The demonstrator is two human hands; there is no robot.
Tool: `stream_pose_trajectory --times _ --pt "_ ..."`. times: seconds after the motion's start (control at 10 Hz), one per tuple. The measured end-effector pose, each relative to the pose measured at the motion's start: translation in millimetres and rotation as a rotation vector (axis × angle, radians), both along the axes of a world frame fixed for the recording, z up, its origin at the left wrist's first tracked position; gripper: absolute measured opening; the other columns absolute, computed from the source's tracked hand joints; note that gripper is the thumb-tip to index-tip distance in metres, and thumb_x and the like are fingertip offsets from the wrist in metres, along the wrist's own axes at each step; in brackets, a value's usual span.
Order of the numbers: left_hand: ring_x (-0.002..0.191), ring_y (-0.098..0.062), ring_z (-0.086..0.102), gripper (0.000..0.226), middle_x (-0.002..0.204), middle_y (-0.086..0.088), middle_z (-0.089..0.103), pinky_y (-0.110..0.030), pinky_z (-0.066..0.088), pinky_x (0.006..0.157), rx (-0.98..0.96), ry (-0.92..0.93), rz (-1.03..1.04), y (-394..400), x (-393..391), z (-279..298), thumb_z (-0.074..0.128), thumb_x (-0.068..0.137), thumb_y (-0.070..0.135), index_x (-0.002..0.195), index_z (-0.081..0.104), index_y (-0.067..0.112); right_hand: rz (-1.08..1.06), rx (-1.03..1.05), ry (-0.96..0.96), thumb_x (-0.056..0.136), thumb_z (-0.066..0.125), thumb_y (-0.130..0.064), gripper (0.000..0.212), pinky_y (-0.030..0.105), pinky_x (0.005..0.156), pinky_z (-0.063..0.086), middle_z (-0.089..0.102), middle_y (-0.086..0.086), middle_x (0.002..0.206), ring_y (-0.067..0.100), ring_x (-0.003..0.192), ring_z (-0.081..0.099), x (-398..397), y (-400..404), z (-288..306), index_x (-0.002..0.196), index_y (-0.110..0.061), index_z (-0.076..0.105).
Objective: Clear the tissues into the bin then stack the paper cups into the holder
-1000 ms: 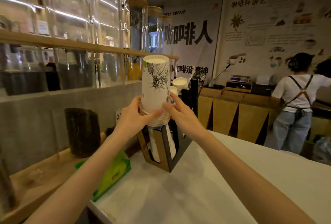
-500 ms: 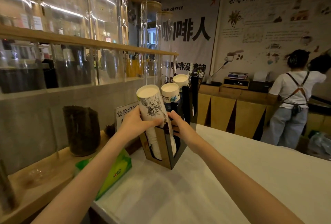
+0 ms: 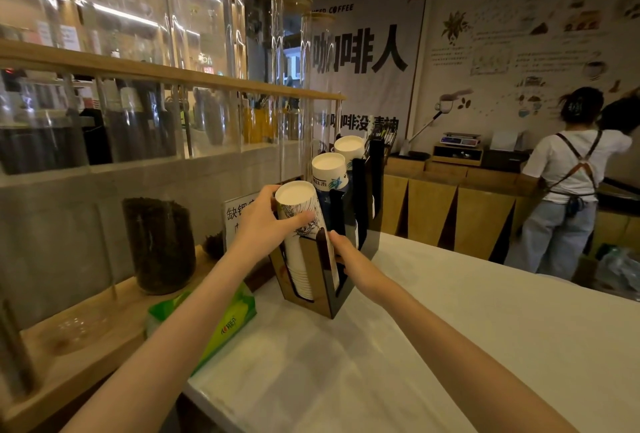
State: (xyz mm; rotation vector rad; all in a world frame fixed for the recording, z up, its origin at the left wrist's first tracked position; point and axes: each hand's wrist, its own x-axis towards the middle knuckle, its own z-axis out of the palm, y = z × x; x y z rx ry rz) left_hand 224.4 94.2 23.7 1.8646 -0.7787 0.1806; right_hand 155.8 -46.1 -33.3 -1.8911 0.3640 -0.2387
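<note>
Cup stack (image 3: 300, 221) base hidden in holder (image 3: 323, 273); probably seated.

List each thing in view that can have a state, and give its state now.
cup stack: upside down, tilted, in the front slot
holder: upright on the counter
left hand: gripping the cup stack
right hand: against the holder's side
tissue pack: lying flat

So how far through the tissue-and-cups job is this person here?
Done: no loose tissues show on the counter; the bin is out of view. In hand: the left hand grips a cup stack sitting in the holder's nearest slot, the right hand on the holder. Left: letting go; no loose cups visible.
</note>
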Motion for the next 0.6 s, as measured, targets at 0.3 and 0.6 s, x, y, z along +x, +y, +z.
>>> stream_pose_trajectory --times 0.3,0.6 --pt "0.133 -0.03 0.035 0.1 0.148 -0.012 0.034 -0.046 0.035 0.105 0.103 0.039 0.094 -5.5 -6.4 14.3 0.074 0.067 0.042 0.142 0.014 0.019 -0.001 -0.256 0.064 0.092 0.042 -0.044 0.052 0.035 0.103 0.036 0.046 0.007 0.14 0.024 0.129 0.044 -21.5 -7.9 34.9 0.136 -0.015 0.04" --pt "0.121 -0.02 0.045 0.064 0.133 -0.006 0.048 -0.032 0.038 0.097 -0.157 -0.409 0.056 -46.2 -57.1 71.4 0.065 0.078 0.037 0.132 0.036 0.018 -0.155 -0.638 -0.416 0.084 0.061 -0.025 0.031 0.035 0.094 0.051 0.065 -0.006 0.105 0.009 0.1 0.061 -144.1 -17.6 125.0 0.115 -0.023 0.057"
